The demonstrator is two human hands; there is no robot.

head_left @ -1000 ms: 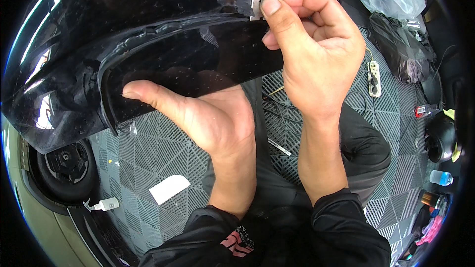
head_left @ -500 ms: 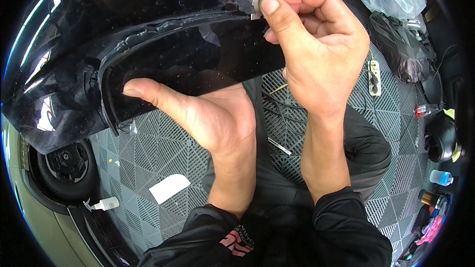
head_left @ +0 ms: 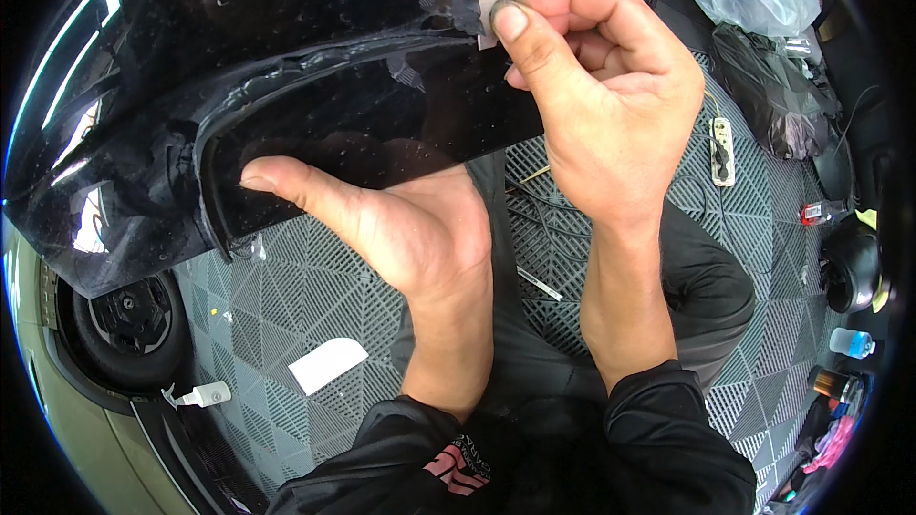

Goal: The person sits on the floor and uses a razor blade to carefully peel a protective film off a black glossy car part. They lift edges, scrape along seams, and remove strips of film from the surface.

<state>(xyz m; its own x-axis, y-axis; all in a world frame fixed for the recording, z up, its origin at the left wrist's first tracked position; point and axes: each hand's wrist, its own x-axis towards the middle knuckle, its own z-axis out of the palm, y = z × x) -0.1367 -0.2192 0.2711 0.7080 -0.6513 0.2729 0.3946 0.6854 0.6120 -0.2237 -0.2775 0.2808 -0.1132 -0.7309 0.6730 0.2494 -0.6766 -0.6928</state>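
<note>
Two hands on a glossy black car panel (head_left: pixel 286 124), razor blade out.

Head cam: the left hand (head_left: pixel 401 229) is spread wide, thumb pressed flat on the panel's lower face, fingers tucked behind it. The right hand (head_left: pixel 601 114) pinches a small silver razor blade (head_left: pixel 493 2) between thumb and forefinger, touching the panel's top edge. A wheel (head_left: pixel 124 324) sits lower left on the grey grid floor (head_left: pixel 305 296).
</note>
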